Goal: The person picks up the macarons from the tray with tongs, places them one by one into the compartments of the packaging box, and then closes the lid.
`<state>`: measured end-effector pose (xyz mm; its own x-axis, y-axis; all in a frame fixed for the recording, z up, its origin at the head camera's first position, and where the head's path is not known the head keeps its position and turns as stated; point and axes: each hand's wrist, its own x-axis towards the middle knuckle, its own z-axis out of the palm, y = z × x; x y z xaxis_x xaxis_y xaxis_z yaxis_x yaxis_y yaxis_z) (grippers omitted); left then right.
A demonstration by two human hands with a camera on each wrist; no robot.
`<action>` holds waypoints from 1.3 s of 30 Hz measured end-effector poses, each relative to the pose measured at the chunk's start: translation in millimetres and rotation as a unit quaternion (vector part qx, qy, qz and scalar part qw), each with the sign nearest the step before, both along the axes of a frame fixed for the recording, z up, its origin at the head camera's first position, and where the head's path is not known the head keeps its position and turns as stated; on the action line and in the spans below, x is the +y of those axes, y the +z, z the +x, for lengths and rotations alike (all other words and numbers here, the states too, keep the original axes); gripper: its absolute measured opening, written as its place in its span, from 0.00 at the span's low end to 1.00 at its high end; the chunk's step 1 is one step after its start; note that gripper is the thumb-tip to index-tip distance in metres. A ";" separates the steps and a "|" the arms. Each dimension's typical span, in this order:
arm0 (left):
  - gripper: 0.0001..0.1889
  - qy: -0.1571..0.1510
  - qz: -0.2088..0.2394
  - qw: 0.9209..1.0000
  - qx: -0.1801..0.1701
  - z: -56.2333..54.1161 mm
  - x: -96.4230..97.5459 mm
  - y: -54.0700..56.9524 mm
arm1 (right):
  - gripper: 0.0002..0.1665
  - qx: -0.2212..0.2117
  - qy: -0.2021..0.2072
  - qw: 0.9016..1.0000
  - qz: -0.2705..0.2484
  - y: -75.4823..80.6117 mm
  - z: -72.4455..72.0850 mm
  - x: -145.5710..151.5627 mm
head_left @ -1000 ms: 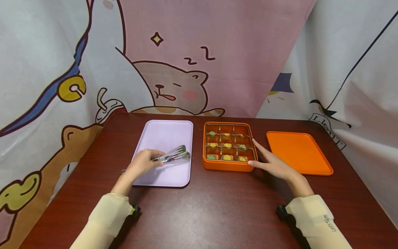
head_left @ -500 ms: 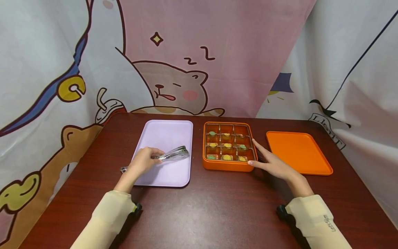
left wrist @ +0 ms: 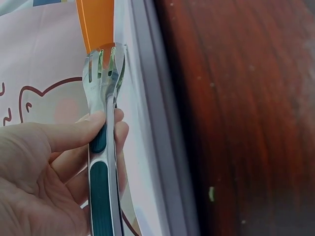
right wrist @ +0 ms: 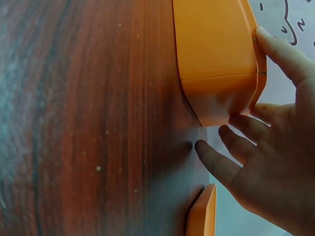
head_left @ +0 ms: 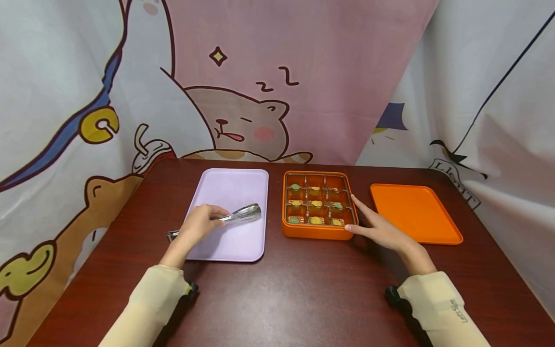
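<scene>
My left hand [head_left: 199, 225] grips a pair of metal tongs [head_left: 246, 212] over the lilac tray [head_left: 231, 185]. In the left wrist view, thumb and fingers squeeze the green-inlaid handles [left wrist: 101, 191], and the slotted heads [left wrist: 104, 71] lie close together. A little green shows through their slots; I cannot tell whether a piece is between them. The right hand [head_left: 381, 230] touches the orange box [head_left: 318, 233] at its right side, thumb on the near corner, fingers extended. Small yellow and green pieces [head_left: 317, 204] sit in the box's clear divided insert.
An orange lid or shallow tray [head_left: 412, 212] lies to the right of the box. All this stands on a dark wood table [head_left: 282, 299]. A printed cartoon curtain [head_left: 338, 86] hangs behind it. In the left wrist view, a small green crumb [left wrist: 211, 193] lies on the tabletop.
The tongs' heads have come together from spread apart, still over the lilac tray. The right hand stays in place at the box.
</scene>
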<state>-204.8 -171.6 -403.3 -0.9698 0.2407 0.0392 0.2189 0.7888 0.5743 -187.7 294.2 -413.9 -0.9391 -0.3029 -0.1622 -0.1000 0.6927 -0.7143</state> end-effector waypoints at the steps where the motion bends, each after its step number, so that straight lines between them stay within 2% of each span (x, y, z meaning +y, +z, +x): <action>1: 0.12 -0.001 0.002 1.000 0.000 -0.5 0.1 0.7 | 0.56 0.000 0.001 1.000 0.000 0.1 0.3 -0.1; 8: 0.12 0.002 0.001 1.000 -0.003 -4.5 1.8 6.5 | 0.56 0.000 0.002 1.000 -0.005 0.0 0.1 -0.3; 21: 0.13 0.002 -0.009 1.000 0.025 -10.9 13.4 23.7 | 0.56 0.005 0.001 1.000 0.002 -0.2 -1.1 0.3; 31: 0.14 0.002 0.003 1.000 0.028 -16.4 33.1 38.8 | 0.56 0.004 0.003 1.000 0.006 -0.2 -0.2 0.1; 39: 0.14 -0.013 0.014 0.999 0.040 -25.7 52.0 47.2 | 0.56 0.001 0.001 1.000 0.001 0.2 0.1 -0.3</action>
